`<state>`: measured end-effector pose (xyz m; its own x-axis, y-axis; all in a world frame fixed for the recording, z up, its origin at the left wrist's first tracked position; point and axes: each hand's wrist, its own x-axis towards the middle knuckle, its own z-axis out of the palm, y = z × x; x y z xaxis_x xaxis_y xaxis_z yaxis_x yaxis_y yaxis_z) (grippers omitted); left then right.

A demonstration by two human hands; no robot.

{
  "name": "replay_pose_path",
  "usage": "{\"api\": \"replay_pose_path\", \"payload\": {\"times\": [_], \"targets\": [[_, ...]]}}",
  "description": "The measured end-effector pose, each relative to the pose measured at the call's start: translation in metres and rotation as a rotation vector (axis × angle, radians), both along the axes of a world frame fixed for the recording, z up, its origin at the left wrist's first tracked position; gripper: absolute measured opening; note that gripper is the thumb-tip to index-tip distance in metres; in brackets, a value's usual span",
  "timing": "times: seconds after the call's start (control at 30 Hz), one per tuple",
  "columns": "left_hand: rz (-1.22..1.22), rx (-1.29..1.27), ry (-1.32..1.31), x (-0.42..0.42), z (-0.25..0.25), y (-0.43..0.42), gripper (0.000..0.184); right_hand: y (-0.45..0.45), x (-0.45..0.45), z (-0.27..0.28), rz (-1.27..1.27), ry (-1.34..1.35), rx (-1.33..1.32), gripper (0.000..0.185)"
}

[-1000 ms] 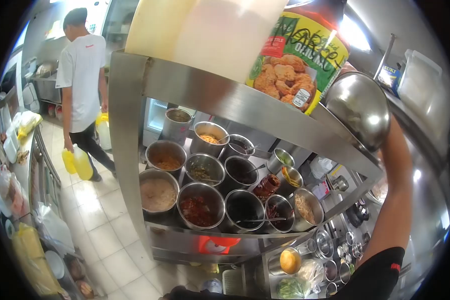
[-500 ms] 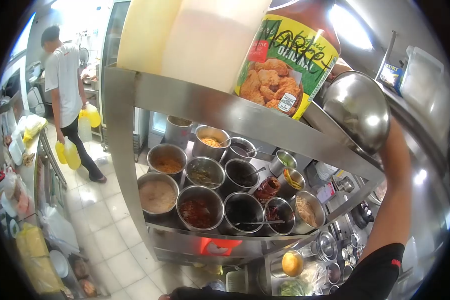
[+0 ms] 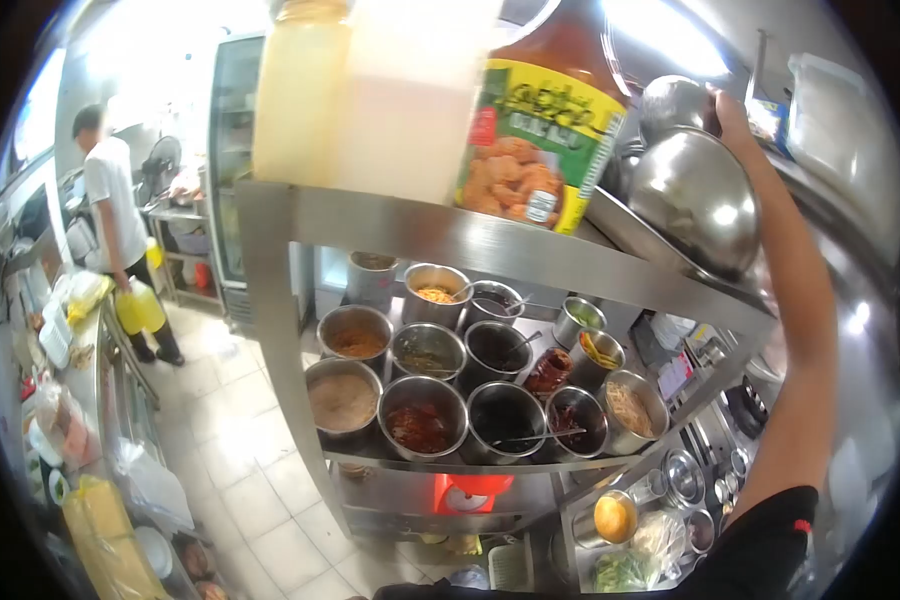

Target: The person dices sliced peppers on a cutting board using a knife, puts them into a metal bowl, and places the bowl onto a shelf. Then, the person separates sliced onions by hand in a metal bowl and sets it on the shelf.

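My right hand [image 3: 732, 115] is raised high at the upper right, fingers closed round the edge of a small steel bowl [image 3: 673, 106] on the top shelf. Part of the fingers is hidden behind the bowl. Just below it, a larger steel bowl [image 3: 692, 205] lies with its rounded side towards me, near my forearm. Left of the bowls stands a big bottle with a yellow and green label [image 3: 542, 140], beside large pale containers [image 3: 400, 110]. My left hand is out of view.
Under the steel shelf [image 3: 510, 245], several steel pots [image 3: 422, 418] hold sauces and toppings, some with spoons. A red scale [image 3: 470, 492] sits lower down. At the left, a person [image 3: 110, 200] carries yellow jugs [image 3: 140, 308] beside a cluttered counter [image 3: 95, 350].
My right hand has come out from behind the large bowl, higher up at the small bowl. My view has shifted. The person has moved farther away along the aisle.
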<state>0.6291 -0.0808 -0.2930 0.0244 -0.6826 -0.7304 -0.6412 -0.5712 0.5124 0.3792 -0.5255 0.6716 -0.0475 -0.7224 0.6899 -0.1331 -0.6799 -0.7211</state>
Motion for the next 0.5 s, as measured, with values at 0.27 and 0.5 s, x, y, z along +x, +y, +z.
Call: {"api": "replay_pose_path", "payload": {"times": [0.27, 0.5], "targets": [[-0.219, -0.469, 0.047, -0.064, 0.006, 0.016, 0.028, 0.208, -0.145, -0.039, -0.128, -0.415, -0.365, 0.031], [-0.108, -0.222, 1.335, -0.193, 0.303, -0.053, 0.031, 0.428, -0.283, -0.318, -0.471, 0.373, -0.258, 0.018]]}}
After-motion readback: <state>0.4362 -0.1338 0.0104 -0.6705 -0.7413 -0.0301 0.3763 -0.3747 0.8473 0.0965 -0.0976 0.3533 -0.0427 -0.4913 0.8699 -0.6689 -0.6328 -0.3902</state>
